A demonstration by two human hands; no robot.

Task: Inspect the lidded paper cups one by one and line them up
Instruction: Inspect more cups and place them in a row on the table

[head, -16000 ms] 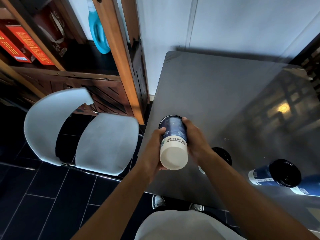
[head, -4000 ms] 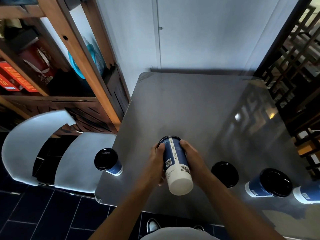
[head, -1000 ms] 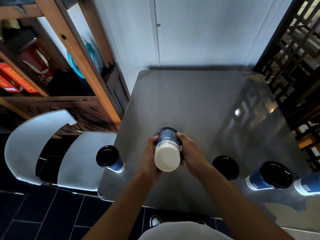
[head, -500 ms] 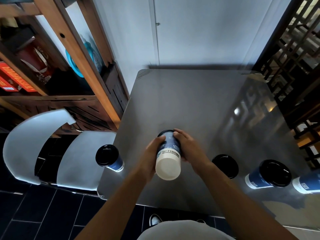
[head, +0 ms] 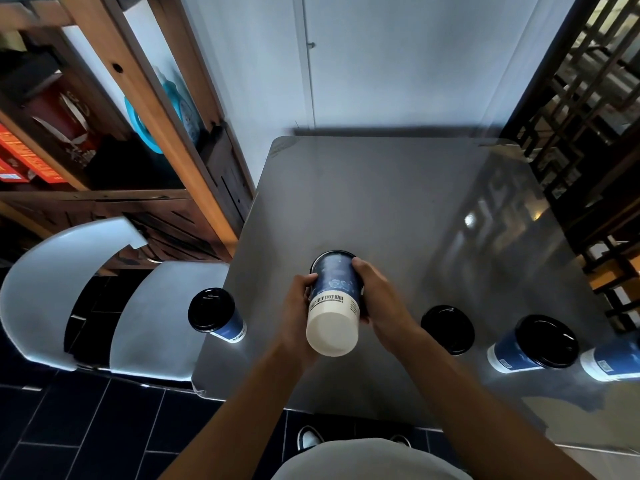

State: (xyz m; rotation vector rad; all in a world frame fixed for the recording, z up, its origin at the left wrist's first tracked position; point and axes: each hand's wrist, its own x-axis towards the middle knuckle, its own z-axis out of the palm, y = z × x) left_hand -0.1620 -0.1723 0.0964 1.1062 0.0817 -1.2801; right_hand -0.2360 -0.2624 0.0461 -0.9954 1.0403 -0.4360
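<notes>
I hold a blue-and-white paper cup (head: 333,299) tipped on its side above the grey table (head: 398,209), white bottom toward me and black lid pointing away. My left hand (head: 297,306) grips its left side and my right hand (head: 375,299) its right side. One lidded cup (head: 214,315) stands at the table's left front corner. To the right stand another cup seen from above as a black lid (head: 447,329), a third lidded cup (head: 535,344), and part of a further cup (head: 614,360) at the frame edge.
A white chair (head: 104,306) stands just left of the table. Wooden shelving (head: 114,126) with boxes and a blue bottle fills the far left. A dark lattice screen (head: 585,126) runs along the right, a white wall behind. My shoes (head: 309,438) show under the front edge.
The held cup has been turned about its axis between my hands, so different print faces up. The standing cups have not moved.
</notes>
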